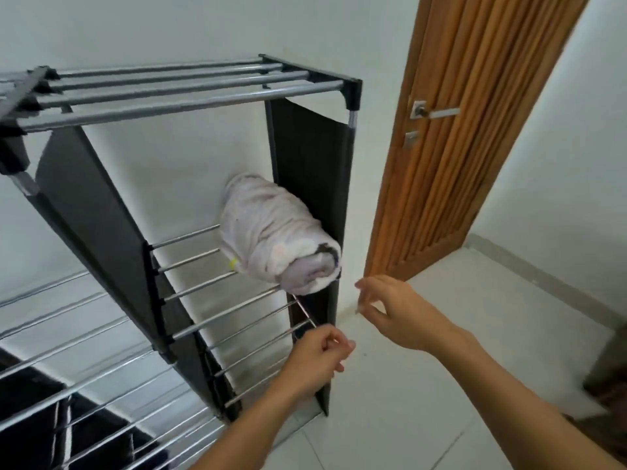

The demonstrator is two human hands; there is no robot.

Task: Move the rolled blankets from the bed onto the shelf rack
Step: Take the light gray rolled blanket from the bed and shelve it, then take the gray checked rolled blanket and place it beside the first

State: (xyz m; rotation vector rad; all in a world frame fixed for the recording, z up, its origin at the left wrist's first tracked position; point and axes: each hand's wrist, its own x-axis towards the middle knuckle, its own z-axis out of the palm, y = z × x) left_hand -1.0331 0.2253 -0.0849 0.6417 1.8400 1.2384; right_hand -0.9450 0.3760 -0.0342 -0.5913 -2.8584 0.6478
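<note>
A rolled pale pink and white blanket (276,237) lies on a middle tier of the shelf rack (190,93), at the tier's right end against the dark fabric side panel. Its rolled end juts out a little over the front bar. My right hand (393,312) hovers just right of and below the roll, fingers spread and holding nothing. My left hand (319,356) is lower, in front of the tier beneath, fingers loosely curled with nothing in them. The bed is out of view.
The rack has metal bars, black corner joints and dark fabric sides, and stands against a white wall. A second rack section (78,368) extends at lower left. A slatted wooden door (475,130) with a metal handle is at the right. White tiled floor (441,385) lies below.
</note>
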